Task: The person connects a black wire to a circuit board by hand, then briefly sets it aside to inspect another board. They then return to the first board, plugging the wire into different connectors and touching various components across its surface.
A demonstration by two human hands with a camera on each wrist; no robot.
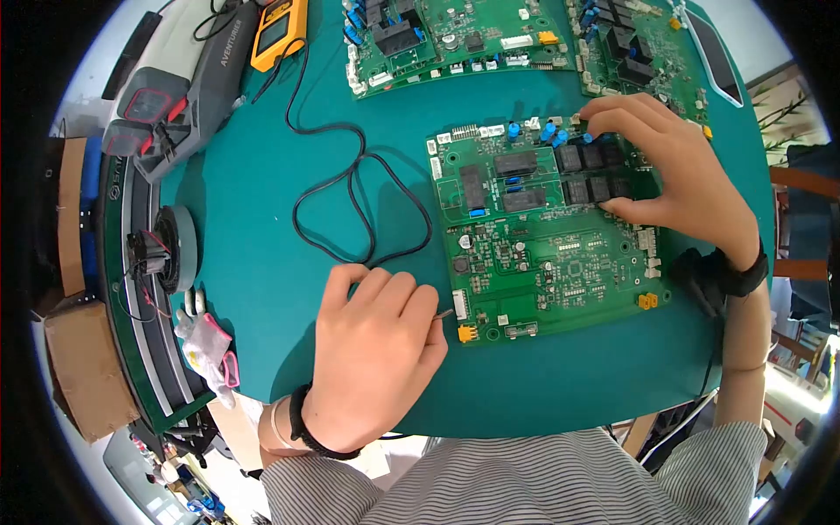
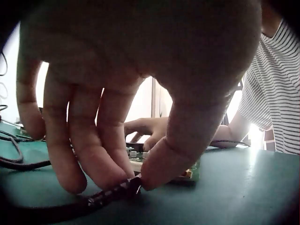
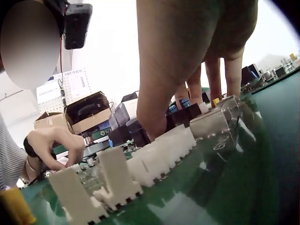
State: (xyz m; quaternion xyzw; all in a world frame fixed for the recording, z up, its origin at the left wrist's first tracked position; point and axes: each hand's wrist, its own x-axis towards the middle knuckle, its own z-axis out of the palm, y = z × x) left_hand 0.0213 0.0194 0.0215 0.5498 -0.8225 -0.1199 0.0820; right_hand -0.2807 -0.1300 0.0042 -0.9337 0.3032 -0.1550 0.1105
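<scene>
From the head we look down and forward over the table [image 1: 236,219] from its near side, high enough to take in the circuit board [image 1: 516,302], left hand [image 1: 372,337] and right hand [image 1: 687,171]. From the left wrist we face right, low, the left hand filling much of the view. From the right wrist we face left, close to white connectors [image 3: 161,157]. The wrist views share both hands.

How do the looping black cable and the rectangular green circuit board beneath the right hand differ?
The looping black cable bends freely; the rectangular green circuit board lies flat. The cable is slender, while the board is broad and crowded with components. The person's left hand pinches the cable; their right hand rests on the board. Both lie at least partly on the teal tabletop.
</scene>
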